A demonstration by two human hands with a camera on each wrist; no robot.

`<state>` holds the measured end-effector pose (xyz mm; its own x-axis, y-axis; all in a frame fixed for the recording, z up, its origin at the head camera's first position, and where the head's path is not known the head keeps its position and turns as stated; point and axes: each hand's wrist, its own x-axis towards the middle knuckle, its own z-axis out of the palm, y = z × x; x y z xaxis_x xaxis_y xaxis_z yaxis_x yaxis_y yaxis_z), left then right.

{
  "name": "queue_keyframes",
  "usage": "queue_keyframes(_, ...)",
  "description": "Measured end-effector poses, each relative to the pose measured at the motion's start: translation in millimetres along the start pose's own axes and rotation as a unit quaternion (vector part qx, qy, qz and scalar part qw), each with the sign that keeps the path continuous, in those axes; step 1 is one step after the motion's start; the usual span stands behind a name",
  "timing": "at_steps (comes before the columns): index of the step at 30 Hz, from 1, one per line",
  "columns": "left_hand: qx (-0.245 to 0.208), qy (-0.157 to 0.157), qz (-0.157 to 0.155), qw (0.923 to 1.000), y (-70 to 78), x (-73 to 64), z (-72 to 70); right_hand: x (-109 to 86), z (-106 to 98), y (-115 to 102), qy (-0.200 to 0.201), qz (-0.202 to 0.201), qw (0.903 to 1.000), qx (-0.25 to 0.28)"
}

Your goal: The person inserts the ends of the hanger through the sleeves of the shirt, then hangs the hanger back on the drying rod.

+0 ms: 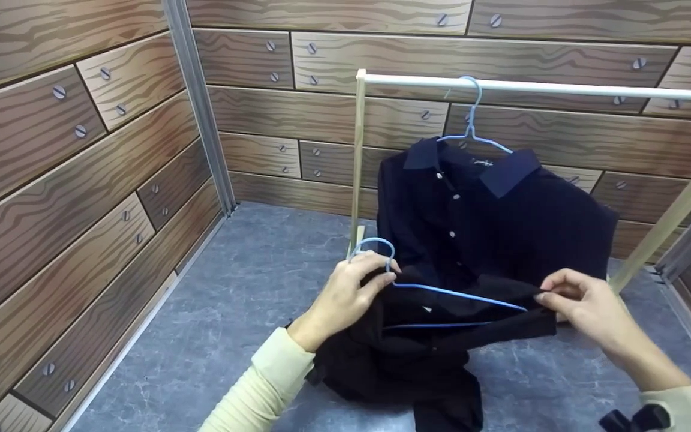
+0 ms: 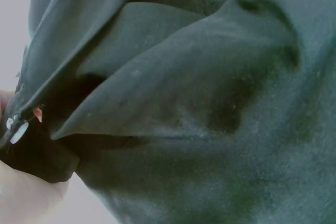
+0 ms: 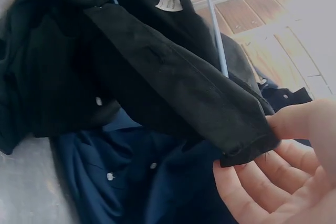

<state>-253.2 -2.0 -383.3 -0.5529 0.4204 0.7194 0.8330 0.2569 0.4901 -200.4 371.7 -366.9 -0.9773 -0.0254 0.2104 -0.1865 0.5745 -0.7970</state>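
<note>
My left hand (image 1: 351,291) holds a blue hanger (image 1: 459,293) just below its hook, together with the black shirt (image 1: 405,366). In the left wrist view, folds of the black shirt (image 2: 173,82) fill most of the picture, with a small button by the hand at the left edge. My right hand (image 1: 582,303) pinches the end of the black shirt's collar between thumb and fingers. Seen from the right wrist, the collar strip (image 3: 184,87) runs to the fingertips, and the hanger's arm passes into the shirt behind it.
Behind the hands, a navy shirt (image 1: 531,222) hangs on another blue hanger (image 1: 471,123) from a white rail (image 1: 561,90). Wooden posts (image 1: 357,156) support the rail. Wood-patterned panels (image 1: 243,129) stand at the back and sides of the grey surface (image 1: 213,336).
</note>
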Motion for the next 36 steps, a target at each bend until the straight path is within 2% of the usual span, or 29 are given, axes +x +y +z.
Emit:
queue_keyframes(9, 0.044, 0.001, 0.010, 0.9990, 4.1, 2.2, -3.6, 6.4, -14.6, -20.3, 0.009, -0.027, 0.9992, -0.028)
queue_keyframes(14, 0.095, -0.001, 0.025, 0.9952, 8.0, 2.2, -5.4, 9.1, -22.6, -32.7, 0.008, -0.034, 0.9987, -0.038)
queue_keyframes(20, 0.153, 0.003, 0.051, 0.9869, 13.0, 6.1, -4.4, 10.5, -28.9, -44.6, 0.021, -0.040, 0.9977, -0.052)
queue_keyframes(27, 0.219, 0.000, 0.067, 0.9734, 21.7, 14.7, -5.2, 11.2, -40.5, -63.5, 0.041, -0.063, 0.9953, -0.061)
queue_keyframes(32, 0.247, 0.019, 0.089, 0.9646, 31.1, 30.3, -15.1, 10.5, -54.9, -80.9, 0.063, -0.070, 0.9937, -0.059)
queue_keyframes(36, 0.281, 0.035, 0.093, 0.9546, 39.0, 45.9, -25.7, 10.3, -64.1, -95.3, 0.076, -0.074, 0.9916, -0.073)
